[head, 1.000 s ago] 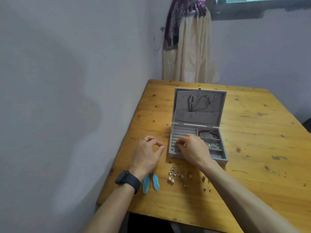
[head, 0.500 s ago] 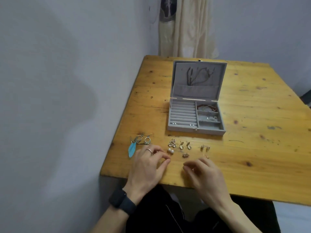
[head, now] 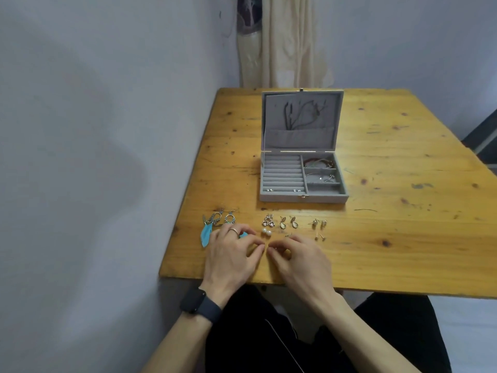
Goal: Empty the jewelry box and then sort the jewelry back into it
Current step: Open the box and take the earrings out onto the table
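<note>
The grey jewelry box (head: 301, 198) stands open on the wooden table (head: 403, 238). A dark cord necklace (head: 301, 117) hangs in its lid, a red bracelet (head: 318, 162) lies in a right compartment, and small studs (head: 269, 190) sit in the front ring roll. Earrings lie in a row in front of the box: blue feather earrings (head: 205, 235), heart earrings (head: 268, 221), pearl earrings (head: 266, 232), teardrop earrings (head: 288, 223). My left hand (head: 231, 257) and right hand (head: 301, 262) meet fingertip to fingertip near the front edge, pinching a tiny shiny earring between them.
More small studs (head: 318, 224) and pins (head: 320, 236) lie right of my hands. A grey wall runs along the table's left edge. A cream curtain (head: 282, 44) hangs behind the table. The table's front edge is just under my wrists.
My right hand left the box's ring rolls and drew back to the front edge. Both hands then moved together until their fingertips met. The view tilted down.
</note>
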Tool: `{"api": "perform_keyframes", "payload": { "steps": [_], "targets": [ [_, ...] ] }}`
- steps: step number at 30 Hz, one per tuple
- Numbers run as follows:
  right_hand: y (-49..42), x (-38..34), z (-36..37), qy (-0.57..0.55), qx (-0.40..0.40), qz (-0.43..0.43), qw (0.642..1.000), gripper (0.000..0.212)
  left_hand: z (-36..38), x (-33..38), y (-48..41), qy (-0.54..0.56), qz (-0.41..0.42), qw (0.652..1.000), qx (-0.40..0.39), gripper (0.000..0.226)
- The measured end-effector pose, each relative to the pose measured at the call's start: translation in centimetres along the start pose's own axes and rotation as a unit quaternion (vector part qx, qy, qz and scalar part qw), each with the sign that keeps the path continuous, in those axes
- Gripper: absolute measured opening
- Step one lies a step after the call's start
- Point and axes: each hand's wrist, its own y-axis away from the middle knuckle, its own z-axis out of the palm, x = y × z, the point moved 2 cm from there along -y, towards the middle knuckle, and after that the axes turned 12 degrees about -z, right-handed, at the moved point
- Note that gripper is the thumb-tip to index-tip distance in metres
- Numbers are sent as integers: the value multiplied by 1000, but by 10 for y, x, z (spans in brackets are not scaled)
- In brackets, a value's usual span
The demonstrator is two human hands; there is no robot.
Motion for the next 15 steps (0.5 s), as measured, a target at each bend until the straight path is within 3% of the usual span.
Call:
{"api": "perform_keyframes", "payload": {
  "steps": [15],
  "targets": [
    [2, -1, 6, 3, 32, -14, 999, 14, 3, -1, -1, -29, 20, 999, 13, 14]
  ]
}}
